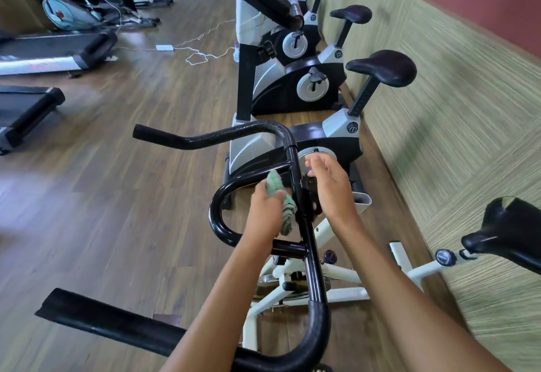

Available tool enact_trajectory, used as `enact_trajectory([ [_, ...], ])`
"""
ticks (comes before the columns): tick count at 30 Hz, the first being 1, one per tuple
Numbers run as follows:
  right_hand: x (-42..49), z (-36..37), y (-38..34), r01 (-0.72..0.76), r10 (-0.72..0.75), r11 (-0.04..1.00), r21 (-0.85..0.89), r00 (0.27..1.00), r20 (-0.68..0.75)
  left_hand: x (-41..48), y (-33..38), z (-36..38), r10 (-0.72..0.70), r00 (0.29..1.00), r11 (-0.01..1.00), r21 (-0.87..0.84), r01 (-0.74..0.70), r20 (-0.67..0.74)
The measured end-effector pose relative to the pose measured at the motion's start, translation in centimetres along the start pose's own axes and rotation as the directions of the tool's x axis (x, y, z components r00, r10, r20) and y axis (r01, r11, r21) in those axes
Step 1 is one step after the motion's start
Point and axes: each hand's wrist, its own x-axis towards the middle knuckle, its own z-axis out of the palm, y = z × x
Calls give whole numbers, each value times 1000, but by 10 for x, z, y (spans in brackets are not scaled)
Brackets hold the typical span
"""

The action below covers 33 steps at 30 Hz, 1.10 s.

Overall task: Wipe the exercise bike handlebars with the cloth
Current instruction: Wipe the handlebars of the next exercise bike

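Wooden floor [117,181] runs through a gym room, where exercise bikes stand in a row along a striped green wall [439,114]. At the nearest bike, the left hand [263,213] grips a bunched white-and-green cloth [274,185], fingers curled round it. It presses the cloth against the middle bar [295,163] of the black handlebars [218,219], inside the curved loop. The right hand [330,187] is on the other side of that bar, fingers loosely spread and holding nothing; whether it touches the bar cannot be told. This looks like the wiping step itself, at the centre section. The next move probably calls for sliding the cloth round the loop and out along the grips that reach left, with the free hand steadying the bars. The handlebars are glossy black tubing at the centre, with duller padded sleeves [181,137] towards the ends. Farther off stand dark saddles [382,68] and treadmills [44,58].
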Motion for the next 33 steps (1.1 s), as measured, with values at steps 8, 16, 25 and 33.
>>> enact_trajectory([
  [8, -14, 11, -35, 44, -23, 987, -153, 991, 135, 4, 20, -22, 270, 963, 963, -31, -269, 27],
  [16, 7, 11, -57, -158, 148, 987, 33, 967, 207, 21, 62, -35, 80, 991, 944, -327, -39, 112],
  [25, 31, 14, -50, -196, 189, 978, 66, 976, 106, 45, 84, -36, -93, 977, 970, -204, 133, 192],
  [33, 70, 19, -53, 120, 23, 922, -368, 932, 361, 83, 107, -16, -26, 992, 993, -115, 40, 121],
])
